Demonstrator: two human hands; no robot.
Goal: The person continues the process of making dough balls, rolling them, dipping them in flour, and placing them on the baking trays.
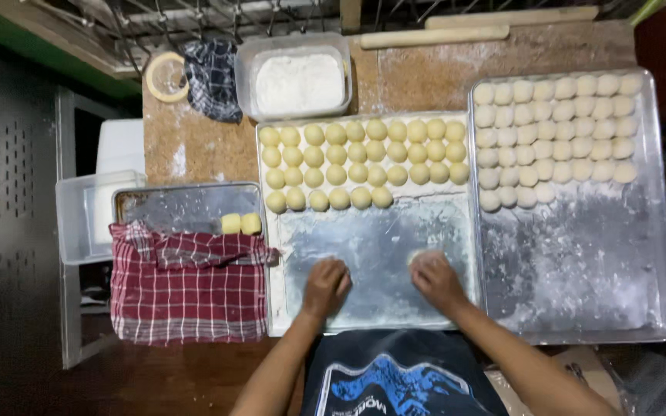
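My left hand (325,286) rests palm-down with curled fingers on the floured bare part of the middle metal tray (379,254); whether dough lies under it is hidden. My right hand (435,277) presses down on a pale piece of dough (419,255) that peeks out at its fingertips. Several rows of yellow dough balls (360,158) fill the far half of this tray.
A right-hand metal tray (580,270) holds several rows of paler dough balls (556,131). At the left a tray (179,204) with two yellow dough pieces (240,223) is half covered by a red checked cloth (186,285). A flour tub (298,77), rolling pins (433,35), tape roll (165,75) and dark cloth (211,77) lie behind.
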